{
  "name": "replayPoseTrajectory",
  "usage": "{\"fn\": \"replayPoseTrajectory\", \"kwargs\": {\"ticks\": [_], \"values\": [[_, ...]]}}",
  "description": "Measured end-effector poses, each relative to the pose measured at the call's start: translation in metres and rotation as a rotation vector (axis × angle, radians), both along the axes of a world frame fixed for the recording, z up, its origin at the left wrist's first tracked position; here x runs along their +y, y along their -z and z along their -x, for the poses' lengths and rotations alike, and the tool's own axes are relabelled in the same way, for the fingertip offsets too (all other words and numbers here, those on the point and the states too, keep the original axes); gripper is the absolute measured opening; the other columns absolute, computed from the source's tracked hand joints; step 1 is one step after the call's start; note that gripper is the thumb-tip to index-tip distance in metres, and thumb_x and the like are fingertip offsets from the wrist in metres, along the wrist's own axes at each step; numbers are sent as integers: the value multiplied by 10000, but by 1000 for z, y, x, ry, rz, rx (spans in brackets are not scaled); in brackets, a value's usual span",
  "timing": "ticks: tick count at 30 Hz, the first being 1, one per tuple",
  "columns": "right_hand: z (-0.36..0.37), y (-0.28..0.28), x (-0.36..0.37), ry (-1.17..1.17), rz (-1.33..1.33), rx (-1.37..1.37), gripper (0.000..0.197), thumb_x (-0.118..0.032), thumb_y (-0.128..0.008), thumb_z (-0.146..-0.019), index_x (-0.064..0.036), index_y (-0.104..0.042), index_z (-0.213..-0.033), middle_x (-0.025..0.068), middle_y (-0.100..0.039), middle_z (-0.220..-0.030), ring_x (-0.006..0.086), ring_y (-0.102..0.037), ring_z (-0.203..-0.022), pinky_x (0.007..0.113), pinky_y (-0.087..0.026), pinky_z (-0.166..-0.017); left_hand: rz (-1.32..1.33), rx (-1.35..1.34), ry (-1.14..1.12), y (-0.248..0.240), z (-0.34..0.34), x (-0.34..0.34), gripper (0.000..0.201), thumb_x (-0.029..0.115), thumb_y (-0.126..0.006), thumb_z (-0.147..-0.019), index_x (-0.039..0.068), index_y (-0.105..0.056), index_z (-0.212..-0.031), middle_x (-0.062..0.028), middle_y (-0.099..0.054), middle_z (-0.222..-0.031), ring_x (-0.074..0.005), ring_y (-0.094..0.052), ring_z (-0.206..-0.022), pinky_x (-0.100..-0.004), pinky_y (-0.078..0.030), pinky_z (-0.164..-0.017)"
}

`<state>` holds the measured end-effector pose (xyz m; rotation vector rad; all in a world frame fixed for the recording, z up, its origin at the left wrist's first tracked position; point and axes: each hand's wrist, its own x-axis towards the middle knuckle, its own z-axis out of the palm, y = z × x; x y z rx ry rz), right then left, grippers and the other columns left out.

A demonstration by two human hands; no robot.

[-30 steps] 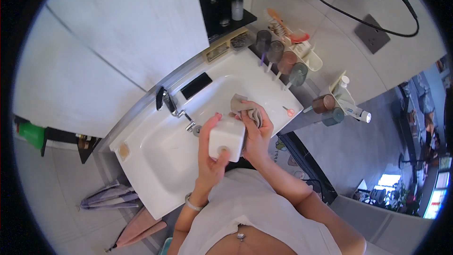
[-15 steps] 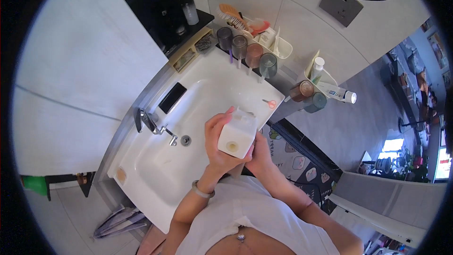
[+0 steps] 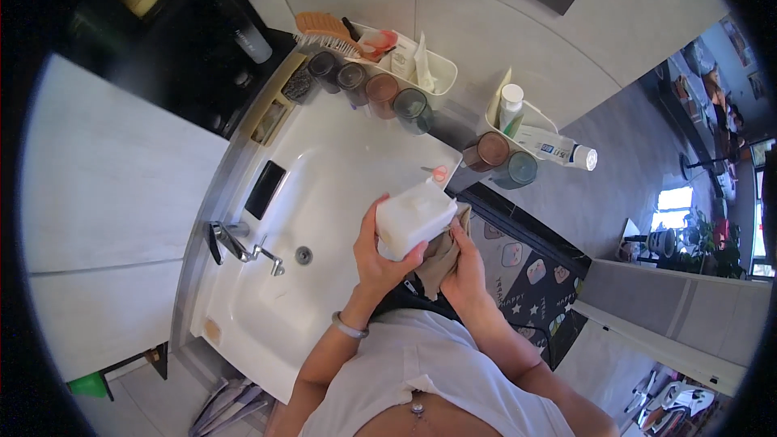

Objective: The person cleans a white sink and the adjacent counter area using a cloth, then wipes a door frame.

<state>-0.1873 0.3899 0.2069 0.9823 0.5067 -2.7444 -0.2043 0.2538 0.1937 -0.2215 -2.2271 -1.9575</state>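
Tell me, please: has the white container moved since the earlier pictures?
Yes: in the left hand, the white container now appears farther right of the fixed sink drain and nearer the pink-handled scissors.

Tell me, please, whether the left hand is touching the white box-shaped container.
Touching: the head view shows the left hand gripping the container, fingers against its left side, thumb at its near edge.
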Motion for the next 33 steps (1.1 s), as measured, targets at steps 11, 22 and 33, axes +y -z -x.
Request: {"fn": "replayPoseTrajectory", "kwargs": {"ticks": [11, 22, 33], "values": [[-8, 62, 25, -27, 165, -76, 318, -169, -409, -973, 38, -471, -1206, 199, -603, -1104, 299, -603, -1009, 405, -481, -927, 394, 286, -164, -36, 94, 72, 737, 129, -739, -759, -32, -313, -1338, -215, -453, -1244, -354, -553, -1062, -377, -524, -819], [5, 48, 35, -15, 36, -216, 275, -162, -432, -966, 35, -489, -1148, 174, -615, -1018, 279, -609, -943, 390, -487, -897, 434, 285, -190, -16, 155, 122, 555, 196, -675, -837, 133, -470, -1348, -214, -416, -1295, -378, -491, -1137, -410, -493, -861], [15, 58, 47, 10, 99, -159, 252, -145, -421, -961, 34, -490, -1125, 159, -613, -995, 262, -613, -908, 380, -495, -868, 504, 237, -114, -16, 168, 129, 490, 80, -591, -868, 47, -447, -1336, -182, -394, -1371, -376, -486, -1188, -421, -456, -935]]}}
